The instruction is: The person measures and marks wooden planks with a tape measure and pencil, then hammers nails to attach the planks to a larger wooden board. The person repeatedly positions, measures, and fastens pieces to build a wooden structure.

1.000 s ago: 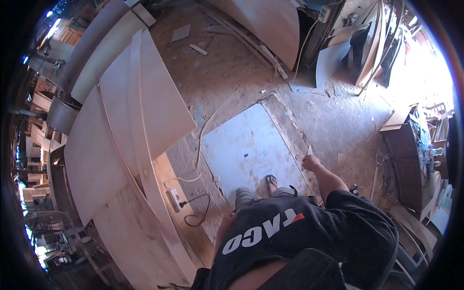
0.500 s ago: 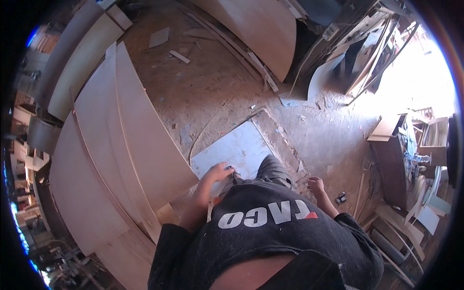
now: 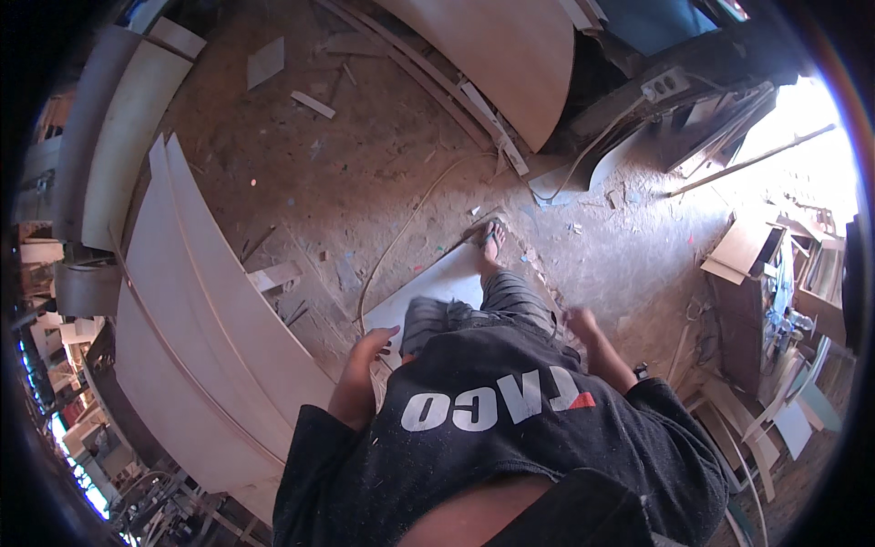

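Note:
My left hand (image 3: 374,345) hangs beside my left thigh, its fingers loosely bent and apart, and I see nothing in it. On the other side, my right hand (image 3: 581,324) hangs by my right leg, smeared by motion, so its fingers do not show clearly. Both hands are near my striped grey trousers (image 3: 506,296). Under my legs lies a flat white board (image 3: 447,281) on the floor, partly hidden by them. To the left of my left hand stretch large pale plywood sheets (image 3: 205,319) with curved-looking edges.
A cable (image 3: 398,235) runs across the dusty floor (image 3: 301,173). Ahead leans a big wooden panel (image 3: 510,64), with a socket strip (image 3: 663,86) to its right. A dark cabinet (image 3: 740,319) and offcuts (image 3: 793,424) stand at the right. Scrap strips (image 3: 313,105) lie ahead.
My body has moved forward, with one sandalled foot now showing on the board's far edge. My left hand has drawn back to my thigh; my right hand has swung slightly forward.

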The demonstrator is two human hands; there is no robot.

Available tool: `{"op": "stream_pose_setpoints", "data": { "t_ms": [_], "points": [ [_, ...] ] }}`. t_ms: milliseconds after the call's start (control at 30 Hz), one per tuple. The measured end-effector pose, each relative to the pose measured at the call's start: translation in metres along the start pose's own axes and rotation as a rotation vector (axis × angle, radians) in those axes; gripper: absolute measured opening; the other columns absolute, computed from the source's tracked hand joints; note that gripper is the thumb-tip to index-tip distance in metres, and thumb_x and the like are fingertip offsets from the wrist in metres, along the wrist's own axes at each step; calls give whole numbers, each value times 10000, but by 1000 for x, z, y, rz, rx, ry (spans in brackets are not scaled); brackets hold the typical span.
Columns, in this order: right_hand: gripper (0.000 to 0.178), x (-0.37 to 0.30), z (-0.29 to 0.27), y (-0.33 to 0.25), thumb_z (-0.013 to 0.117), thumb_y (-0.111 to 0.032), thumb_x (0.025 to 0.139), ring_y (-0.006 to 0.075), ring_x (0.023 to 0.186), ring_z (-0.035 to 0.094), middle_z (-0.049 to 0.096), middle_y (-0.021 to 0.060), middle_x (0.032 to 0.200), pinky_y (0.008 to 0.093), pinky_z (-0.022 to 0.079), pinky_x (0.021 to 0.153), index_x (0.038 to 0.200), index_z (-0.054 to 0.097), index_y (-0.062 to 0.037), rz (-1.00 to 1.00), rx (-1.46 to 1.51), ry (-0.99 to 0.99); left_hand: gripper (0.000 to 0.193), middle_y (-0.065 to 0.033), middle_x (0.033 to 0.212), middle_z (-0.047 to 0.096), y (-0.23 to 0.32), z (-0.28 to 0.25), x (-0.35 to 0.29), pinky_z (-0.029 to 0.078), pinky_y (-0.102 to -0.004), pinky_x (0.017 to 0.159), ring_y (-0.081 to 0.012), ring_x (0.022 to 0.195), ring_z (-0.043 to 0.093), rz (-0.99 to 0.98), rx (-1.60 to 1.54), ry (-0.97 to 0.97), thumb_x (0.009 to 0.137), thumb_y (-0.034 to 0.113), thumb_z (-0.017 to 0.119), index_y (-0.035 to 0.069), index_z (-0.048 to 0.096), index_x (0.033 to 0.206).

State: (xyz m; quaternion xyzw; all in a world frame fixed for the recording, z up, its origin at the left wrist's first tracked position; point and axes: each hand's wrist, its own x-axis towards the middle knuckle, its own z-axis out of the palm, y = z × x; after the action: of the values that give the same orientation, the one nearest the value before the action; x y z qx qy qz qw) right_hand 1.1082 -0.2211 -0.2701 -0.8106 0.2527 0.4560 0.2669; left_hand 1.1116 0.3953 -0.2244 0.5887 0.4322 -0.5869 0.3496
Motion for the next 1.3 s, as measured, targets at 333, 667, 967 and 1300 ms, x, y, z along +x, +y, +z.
{"op": "stream_pose_setpoints", "data": {
  "t_ms": [333,667,967,1300],
  "points": [
    [341,101,-194,-271,716,-202,945,136,773,678,731,57,872,312,506,655,1250,707,-49,-349,445,278,734,-146,1061,736,143,-17,34,517,-416,689,-264,855,669,263,-151,-178,977,701,513,77,649,1341],
    [293,217,-87,-214,850,-260,814,194,659,676,734,91,772,372,546,645,1047,787,-94,-45,-6,207,859,-205,1429,619,292,-140,47,487,-487,1053,-380,1297,599,250,71,-55,948,685,582,10,547,1477],
    [366,354,-132,-357,832,-350,793,361,1087,711,754,200,1117,446,557,975,1060,794,-102,-159,-279,140,1186,-409,1467,475,325,-100,89,443,-513,1130,-549,1344,511,186,108,212,833,804,625,17,227,1626],
    [564,670,-150,-450,748,-484,850,386,1156,687,727,195,1210,509,552,966,1233,710,-72,-164,-645,286,1231,-391,1376,515,411,-74,113,491,-562,1037,-544,1231,578,15,229,504,799,769,700,53,163,1644]
  ]
}}
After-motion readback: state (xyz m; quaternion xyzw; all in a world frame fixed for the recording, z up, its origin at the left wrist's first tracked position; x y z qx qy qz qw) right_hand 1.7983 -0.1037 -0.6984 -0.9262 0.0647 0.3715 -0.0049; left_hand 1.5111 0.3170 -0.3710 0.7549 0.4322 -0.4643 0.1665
